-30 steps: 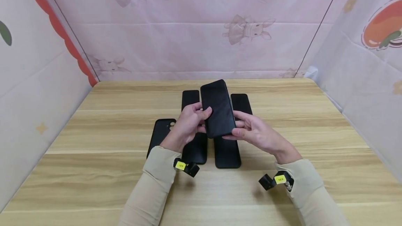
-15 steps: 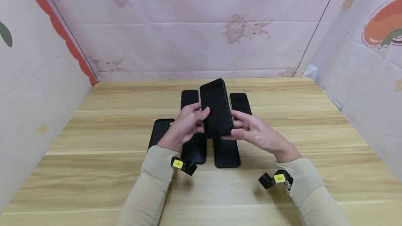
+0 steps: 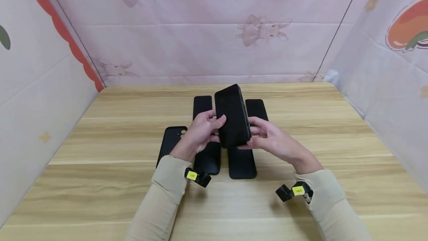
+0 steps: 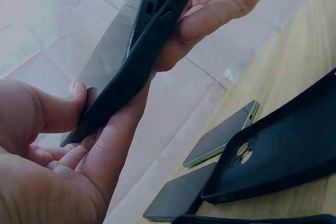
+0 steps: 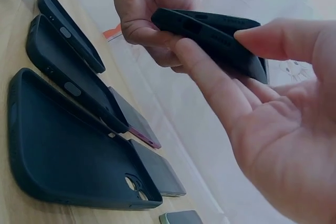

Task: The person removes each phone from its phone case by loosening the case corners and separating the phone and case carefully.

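Note:
A black phone (image 3: 232,116) is held tilted above the table in both hands. A black phone case (image 4: 139,64) lies behind it; a wedge-shaped gap shows between phone and case toward the right-hand end in the left wrist view. My left hand (image 3: 202,131) grips the left side, thumb on the screen and fingers beneath the case. At the lower right corner my right hand (image 3: 274,138) pinches the pair, its thumb (image 5: 262,40) on the phone's edge and its fingers under the case.
On the wooden table (image 3: 100,189), black cases lie face up: one at left (image 3: 170,142), one in the middle (image 3: 207,163), one at right (image 3: 242,164). Behind them lie a phone (image 3: 202,103) and another phone (image 3: 256,110). Patterned cloth (image 3: 200,55) hangs behind.
My right thumb has slid from the face of the phone's lower right corner to its side. The left hand keeps its grip, and the phone and case have barely moved.

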`<state>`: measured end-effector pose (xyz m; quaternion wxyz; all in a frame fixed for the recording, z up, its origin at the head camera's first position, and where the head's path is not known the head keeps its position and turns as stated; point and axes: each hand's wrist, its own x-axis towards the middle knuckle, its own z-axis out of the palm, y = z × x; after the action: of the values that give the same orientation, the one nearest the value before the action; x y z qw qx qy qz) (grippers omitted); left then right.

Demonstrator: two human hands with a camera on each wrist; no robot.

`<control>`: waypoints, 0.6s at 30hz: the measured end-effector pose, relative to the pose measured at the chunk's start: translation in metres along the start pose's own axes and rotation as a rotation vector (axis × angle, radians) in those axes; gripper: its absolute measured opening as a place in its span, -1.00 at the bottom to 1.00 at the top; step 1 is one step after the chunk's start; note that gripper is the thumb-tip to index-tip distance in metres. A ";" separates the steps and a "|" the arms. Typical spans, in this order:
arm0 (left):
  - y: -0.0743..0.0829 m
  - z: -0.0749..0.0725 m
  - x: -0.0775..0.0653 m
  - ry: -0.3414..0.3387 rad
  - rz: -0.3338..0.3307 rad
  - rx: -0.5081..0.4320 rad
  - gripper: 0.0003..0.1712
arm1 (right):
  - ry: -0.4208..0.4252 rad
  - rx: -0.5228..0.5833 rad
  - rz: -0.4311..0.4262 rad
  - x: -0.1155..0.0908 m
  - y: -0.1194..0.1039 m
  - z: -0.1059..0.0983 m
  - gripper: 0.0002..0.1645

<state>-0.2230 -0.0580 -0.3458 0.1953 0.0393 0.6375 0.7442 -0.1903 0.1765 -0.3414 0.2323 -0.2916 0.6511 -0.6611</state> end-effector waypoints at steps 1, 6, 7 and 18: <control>0.000 0.001 0.000 0.012 0.000 0.008 -0.59 | 0.006 0.002 0.003 0.000 0.000 0.000 -0.30; 0.001 0.001 0.000 0.064 0.006 0.031 -0.62 | 0.074 -0.032 -0.001 0.003 -0.003 0.003 -0.17; 0.001 0.001 0.000 0.073 0.007 0.035 -0.62 | 0.093 -0.045 -0.005 0.003 -0.004 0.004 -0.15; 0.002 0.002 -0.001 0.118 0.009 0.053 -0.51 | 0.210 -0.158 -0.078 0.006 -0.008 0.011 -0.60</control>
<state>-0.2223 -0.0564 -0.3432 0.1529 0.0032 0.6674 0.7288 -0.1869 0.1646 -0.3335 0.1132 -0.2633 0.7102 -0.6430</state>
